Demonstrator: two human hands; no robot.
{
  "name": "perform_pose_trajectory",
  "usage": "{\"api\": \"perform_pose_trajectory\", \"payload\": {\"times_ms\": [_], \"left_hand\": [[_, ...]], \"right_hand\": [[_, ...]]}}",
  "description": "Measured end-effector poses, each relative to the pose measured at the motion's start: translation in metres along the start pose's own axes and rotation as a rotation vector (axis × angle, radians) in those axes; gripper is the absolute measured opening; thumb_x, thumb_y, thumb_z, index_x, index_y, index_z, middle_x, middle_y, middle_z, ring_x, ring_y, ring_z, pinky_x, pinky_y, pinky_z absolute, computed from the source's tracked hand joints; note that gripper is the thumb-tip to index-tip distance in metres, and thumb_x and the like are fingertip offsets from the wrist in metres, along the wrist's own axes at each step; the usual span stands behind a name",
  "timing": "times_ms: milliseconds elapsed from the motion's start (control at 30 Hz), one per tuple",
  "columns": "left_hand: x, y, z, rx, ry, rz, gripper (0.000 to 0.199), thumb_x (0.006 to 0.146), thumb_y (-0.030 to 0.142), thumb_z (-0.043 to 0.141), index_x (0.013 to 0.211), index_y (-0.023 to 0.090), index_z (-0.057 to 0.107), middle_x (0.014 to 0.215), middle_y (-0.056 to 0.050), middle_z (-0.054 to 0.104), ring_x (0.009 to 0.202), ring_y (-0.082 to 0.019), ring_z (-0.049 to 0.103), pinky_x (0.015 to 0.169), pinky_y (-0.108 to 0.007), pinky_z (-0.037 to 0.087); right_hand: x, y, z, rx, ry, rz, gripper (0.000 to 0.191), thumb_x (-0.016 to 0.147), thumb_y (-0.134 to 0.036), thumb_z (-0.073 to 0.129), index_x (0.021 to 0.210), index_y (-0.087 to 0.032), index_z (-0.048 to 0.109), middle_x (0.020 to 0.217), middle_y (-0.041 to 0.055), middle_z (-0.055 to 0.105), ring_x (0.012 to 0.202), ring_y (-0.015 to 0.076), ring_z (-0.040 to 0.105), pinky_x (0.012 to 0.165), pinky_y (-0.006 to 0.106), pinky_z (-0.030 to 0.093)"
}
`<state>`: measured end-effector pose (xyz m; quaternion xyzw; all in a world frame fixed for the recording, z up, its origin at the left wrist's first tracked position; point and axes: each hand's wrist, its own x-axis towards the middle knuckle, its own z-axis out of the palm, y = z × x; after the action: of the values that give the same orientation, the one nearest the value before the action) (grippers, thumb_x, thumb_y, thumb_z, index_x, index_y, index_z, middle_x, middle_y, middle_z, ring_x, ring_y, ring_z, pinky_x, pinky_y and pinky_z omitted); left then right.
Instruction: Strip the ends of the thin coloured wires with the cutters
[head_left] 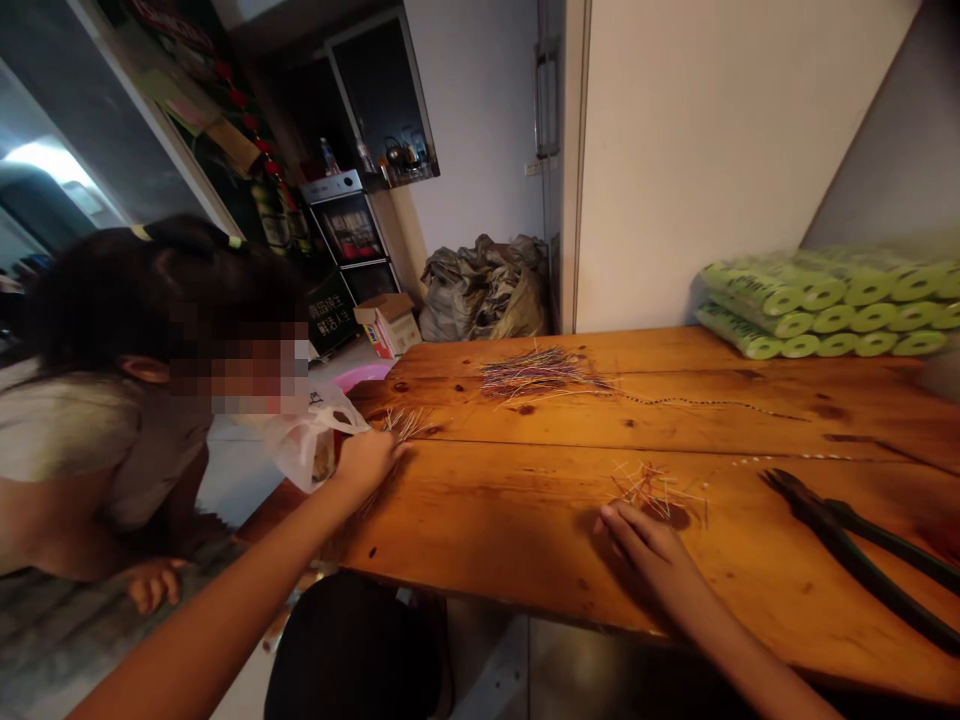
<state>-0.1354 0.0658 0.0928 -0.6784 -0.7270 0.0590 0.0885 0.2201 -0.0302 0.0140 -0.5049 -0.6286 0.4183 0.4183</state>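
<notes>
My left hand (367,466) rests at the table's left edge, its fingers closed over a small bunch of thin, pale wires (407,424) whose ends fan out past the knuckles. On the near side of the table, my right hand (649,545) has its fingers curled together, the tips just in front of a loose little heap of red and white wires (656,488). Whatever those fingertips may hold is too small to make out. Farther back lies a larger bundle of multicoloured wires (534,374). Pliers (825,520) with dark handles lie to the right.
A speckled strand (690,402) trails right from the large bundle across the wooden table (487,510). Green-wrapped rolls (832,300) are stacked at the back right. Another person (82,430) leans in at left beside a white plastic bag (304,435). Grey sacks (484,290) stand behind.
</notes>
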Motion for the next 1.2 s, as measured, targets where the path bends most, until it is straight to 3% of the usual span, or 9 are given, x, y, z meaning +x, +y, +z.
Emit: {"api": "perform_pose_trajectory", "payload": {"times_ms": [200,300,433,667,800,967,1100,1200], "left_hand": [[0.031,0.086,-0.016,-0.059,0.056,0.205,0.038,0.089,0.041,0.038,0.100,0.016,0.065,0.103,-0.015,0.066,0.098,-0.027,0.061,0.082,-0.033,0.044],[0.048,0.119,-0.009,-0.098,0.090,0.252,0.033,0.089,0.032,0.043,0.112,0.015,0.058,0.117,-0.014,0.060,0.108,-0.024,0.057,0.087,-0.030,0.042],[0.073,0.146,0.006,-0.135,0.109,0.238,0.035,0.086,0.026,0.050,0.117,0.010,0.054,0.124,-0.017,0.055,0.116,-0.024,0.051,0.093,-0.030,0.039],[0.106,0.172,0.015,-0.158,0.075,0.138,0.030,0.088,0.035,0.049,0.107,0.013,0.059,0.107,-0.010,0.062,0.096,-0.020,0.059,0.082,-0.040,0.048],[0.107,0.176,0.010,-0.147,0.131,0.125,0.034,0.086,0.036,0.048,0.105,0.013,0.065,0.117,-0.018,0.057,0.111,-0.029,0.050,0.086,-0.038,0.044],[0.112,0.186,0.000,-0.109,0.173,0.156,0.045,0.082,0.046,0.050,0.108,0.013,0.065,0.129,-0.019,0.048,0.122,-0.034,0.037,0.095,-0.043,0.035],[0.123,0.192,0.000,-0.093,0.136,0.135,0.038,0.084,0.036,0.052,0.107,0.009,0.065,0.129,-0.020,0.049,0.124,-0.035,0.035,0.097,-0.047,0.032],[0.127,0.193,0.003,-0.094,0.111,0.147,0.035,0.085,0.033,0.053,0.114,0.014,0.059,0.133,-0.013,0.047,0.127,-0.031,0.035,0.100,-0.051,0.030]], "right_hand": [[-0.007,0.004,0.014,-0.192,-0.028,-0.150,0.037,0.094,-0.043,0.034,0.070,-0.021,0.052,0.059,-0.0001,0.053,0.056,0.0153,0.051,0.056,0.026,0.039],[-0.007,0.009,0.019,-0.255,-0.068,-0.151,0.039,0.095,-0.042,0.031,0.068,-0.021,0.049,0.057,-0.0004,0.052,0.053,0.0152,0.051,0.053,0.025,0.037],[-0.004,0.008,0.021,-0.228,-0.052,-0.154,0.040,0.095,-0.043,0.029,0.069,-0.020,0.050,0.059,0.0005,0.054,0.055,0.0150,0.053,0.055,0.025,0.038],[-0.002,0.008,0.021,-0.188,-0.053,-0.117,0.040,0.095,-0.043,0.030,0.070,-0.019,0.051,0.061,0.0015,0.057,0.060,0.0158,0.057,0.058,0.024,0.039],[-0.002,0.009,0.021,-0.167,-0.059,-0.103,0.040,0.095,-0.043,0.030,0.070,-0.019,0.051,0.061,0.0017,0.058,0.059,0.0160,0.057,0.058,0.024,0.039],[-0.002,0.010,0.021,-0.153,-0.054,-0.086,0.038,0.094,-0.043,0.031,0.070,-0.020,0.050,0.061,0.0012,0.058,0.058,0.0160,0.056,0.057,0.025,0.039],[-0.002,0.013,0.022,-0.145,-0.032,-0.101,0.039,0.093,-0.046,0.032,0.067,-0.021,0.047,0.059,0.0006,0.055,0.056,0.0155,0.054,0.056,0.024,0.040],[-0.002,0.017,0.023,-0.134,-0.028,-0.101,0.039,0.092,-0.048,0.034,0.067,-0.021,0.046,0.060,0.0005,0.055,0.056,0.0147,0.053,0.056,0.023,0.040]]}}
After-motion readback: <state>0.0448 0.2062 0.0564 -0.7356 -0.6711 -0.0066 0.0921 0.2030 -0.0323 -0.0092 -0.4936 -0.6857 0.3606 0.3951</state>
